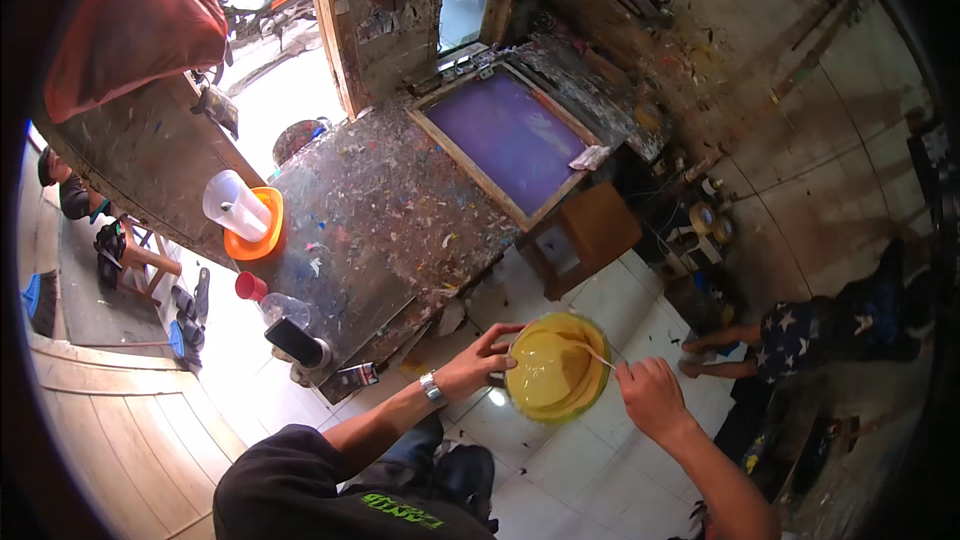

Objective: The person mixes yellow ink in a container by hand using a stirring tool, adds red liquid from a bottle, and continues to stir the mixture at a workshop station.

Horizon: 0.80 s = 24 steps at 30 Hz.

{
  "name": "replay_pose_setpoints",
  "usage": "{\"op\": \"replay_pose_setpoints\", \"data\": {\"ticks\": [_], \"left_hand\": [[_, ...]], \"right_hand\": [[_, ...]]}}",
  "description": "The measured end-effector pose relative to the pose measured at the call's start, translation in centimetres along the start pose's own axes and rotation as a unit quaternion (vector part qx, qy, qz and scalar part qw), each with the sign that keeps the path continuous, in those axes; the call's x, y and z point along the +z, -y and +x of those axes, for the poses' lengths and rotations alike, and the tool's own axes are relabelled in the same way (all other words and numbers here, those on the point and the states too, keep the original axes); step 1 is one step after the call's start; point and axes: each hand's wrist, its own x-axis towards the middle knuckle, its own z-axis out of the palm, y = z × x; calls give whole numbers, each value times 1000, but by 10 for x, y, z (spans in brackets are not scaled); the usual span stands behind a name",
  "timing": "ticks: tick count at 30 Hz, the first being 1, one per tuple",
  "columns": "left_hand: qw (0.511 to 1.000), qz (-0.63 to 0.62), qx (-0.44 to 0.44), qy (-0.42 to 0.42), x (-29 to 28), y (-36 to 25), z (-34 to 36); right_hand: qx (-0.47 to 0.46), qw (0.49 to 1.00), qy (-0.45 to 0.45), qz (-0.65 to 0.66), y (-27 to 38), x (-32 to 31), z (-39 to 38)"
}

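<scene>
Yellow bowl (556, 368) was gripped at its rim by left hand (478, 362), held over floor just off desk (380, 230). Thin stick (598, 357) was pinched in right hand (650, 395), tip in bowl.

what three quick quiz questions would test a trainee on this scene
1. True or false: the left hand grips the rim of the yellow bowl.
2. What does the right hand hold? A) thin stick B) red cup C) phone
3. What colour is the mesh of the framed screen on the paint-spattered table?

Key: 1 true; 2 A, the thin stick reaching into the bowl; 3 purple.
</scene>
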Motion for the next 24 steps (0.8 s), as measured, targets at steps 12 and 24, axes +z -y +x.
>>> {"op": "replay_pose_setpoints", "data": {"ticks": [12, 24], "left_hand": [[985, -30, 159, -55, 83, -32, 242], [973, -169, 140, 71, 146, -111, 445]], "right_hand": [[407, 518, 11, 753, -174, 32, 45], [363, 857, -149, 334, -378, -72, 48]]}}
